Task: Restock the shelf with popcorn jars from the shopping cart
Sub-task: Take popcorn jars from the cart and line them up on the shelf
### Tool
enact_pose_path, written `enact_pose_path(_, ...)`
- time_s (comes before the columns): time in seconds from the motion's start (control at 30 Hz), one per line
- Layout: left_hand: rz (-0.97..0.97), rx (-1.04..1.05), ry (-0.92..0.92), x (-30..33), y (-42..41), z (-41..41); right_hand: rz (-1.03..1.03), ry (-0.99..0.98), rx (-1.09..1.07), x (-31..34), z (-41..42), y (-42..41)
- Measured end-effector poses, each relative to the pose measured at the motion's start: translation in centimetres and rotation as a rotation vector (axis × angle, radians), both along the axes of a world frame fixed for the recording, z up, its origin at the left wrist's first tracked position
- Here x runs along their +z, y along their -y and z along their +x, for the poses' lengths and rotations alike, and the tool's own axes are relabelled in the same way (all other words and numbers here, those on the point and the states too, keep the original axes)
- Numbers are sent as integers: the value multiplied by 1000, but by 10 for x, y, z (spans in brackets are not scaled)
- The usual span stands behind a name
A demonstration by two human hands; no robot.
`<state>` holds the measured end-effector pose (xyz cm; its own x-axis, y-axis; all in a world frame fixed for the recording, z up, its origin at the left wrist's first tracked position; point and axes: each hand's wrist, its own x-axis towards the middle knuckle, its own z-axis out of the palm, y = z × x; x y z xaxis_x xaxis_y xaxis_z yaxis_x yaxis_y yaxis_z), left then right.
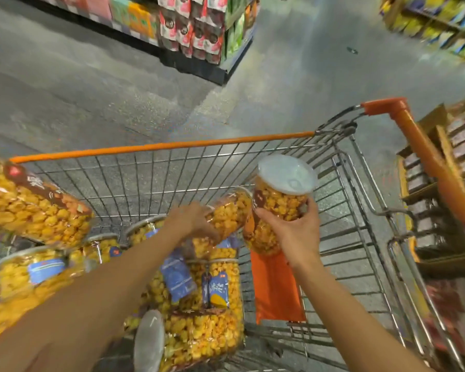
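A: Where do the jars stand?

B: Most lie heaped in the cart (pixel 341 210), at its left end; the right hand (pixel 297 232) has one jar (pixel 274 208) lifted clear, fingers and thumb wrapped round its middle, white lid (pixel 286 174) tilted up and away; gripped at the waist, I'd judge, so it can be set on the shelf base-first.

A: And the left hand (pixel 192 220)?

B: Down on a second jar (pixel 230 213) that leans on the pile; fingers curled over its side; it looks a grasp, though the blur hides how firm.

A: Why two at once?

B: Fewer trips, probably; one per hand.

A: Is the shelf near?

B: Another jar (pixel 32 205) shows at the left edge, lying tilted, perhaps on that shelf; I cannot tell what bears it; other shelves (pixel 440 162) sit right of the cart.

A: Risk?

B: Smooth round walls; a loose grip could slip as the pile shifts.
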<state>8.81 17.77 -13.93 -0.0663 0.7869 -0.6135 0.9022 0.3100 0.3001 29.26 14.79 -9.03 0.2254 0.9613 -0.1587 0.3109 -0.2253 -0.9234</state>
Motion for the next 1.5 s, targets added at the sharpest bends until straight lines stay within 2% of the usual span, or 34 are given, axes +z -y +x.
enact_pose_path(0.1, -169, 341, 491, 70, 32, -29, 15, -50, 24, 53, -8, 7)
enact_pose_path(0.17, -194, 482, 710, 119, 51, -56, 31, -135, 59, 97, -16, 5)
enact_pose_path(0.3, -90, 565, 1048, 244, 84, -99, 32, -326, 213, 201, -37, -5)
enact_pose_path(0.37, 8, 583, 1197, 312, 104, -112, 33, -483, 306, 259, -53, -13)
enact_pose_path(0.43, 112, 567, 1263, 381, 127, -124, 46, -623, 439, 319, -76, -15)
enact_pose_path(0.5, 240, 587, 1240, 449, 152, -134, 62, -727, 584, 376, -102, -9)
enact_pose_path(0.57, 414, 666, 1137, 507, 179, -146, 66, -788, 718, 428, -130, 4)
enact_pose_path(0.63, 558, 716, 1058, 554, 205, -159, 96, -791, 816, 472, -159, 24)
enact_pose_path(0.77, 835, 677, 881, 618, 262, -189, 195, -765, 958, 533, -220, 67)
enact_pose_path(0.87, 944, 702, 829, 637, 312, -211, 225, -753, 1050, 561, -262, 106)
enact_pose_path(1.0, 1116, 846, 804, 641, 372, -248, 236, -741, 1180, 579, -322, 154)
enact_pose_path(1.17, 1446, 986, 635, 677, 435, -316, 305, -869, 1132, 610, -398, 192)
enact_pose_path(1.2, 1504, 996, 544, 690, 443, -329, 307, -910, 1116, 617, -412, 193)
enact_pose_path(1.27, 1539, 997, 344, 712, 453, -349, 329, -951, 1091, 632, -438, 191)
enact_pose_path(1.33, 1540, 981, 254, 720, 451, -368, 387, -932, 1115, 644, -462, 187)
enact_pose_path(1.43, 1505, 1030, 213, 712, 432, -392, 443, -773, 1188, 654, -496, 178)
enact_pose_path(1.5, 1499, 1113, 293, 707, 418, -412, 473, -648, 1229, 654, -522, 167)
